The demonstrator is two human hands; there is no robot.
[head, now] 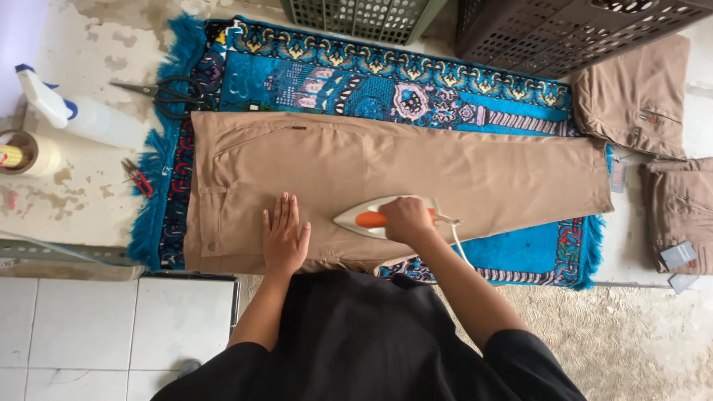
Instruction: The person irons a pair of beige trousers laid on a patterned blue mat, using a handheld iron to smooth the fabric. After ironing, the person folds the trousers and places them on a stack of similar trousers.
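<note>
A pair of tan trousers (pixel 416 167) lies flat across a blue patterned rug (pixel 349 78), waistband to the left. My right hand (pixel 405 220) grips the orange handle of a white clothes iron (pixel 362 217), which rests on the trousers with its tip pointing left. My left hand (pixel 284 236) lies flat, fingers spread, on the cloth just left of the iron's tip. The iron's cord (pixel 459 245) trails back along my right forearm.
A spray bottle (pixel 78 113), a tape roll (pixel 28 153), black scissors (pixel 167 93) and small red snips (pixel 138 178) lie at the left. Folded tan trousers (pixel 639 93) and another pair (pixel 679 212) sit at the right. A green crate (pixel 356 18) and a dark crate (pixel 564 30) stand beyond.
</note>
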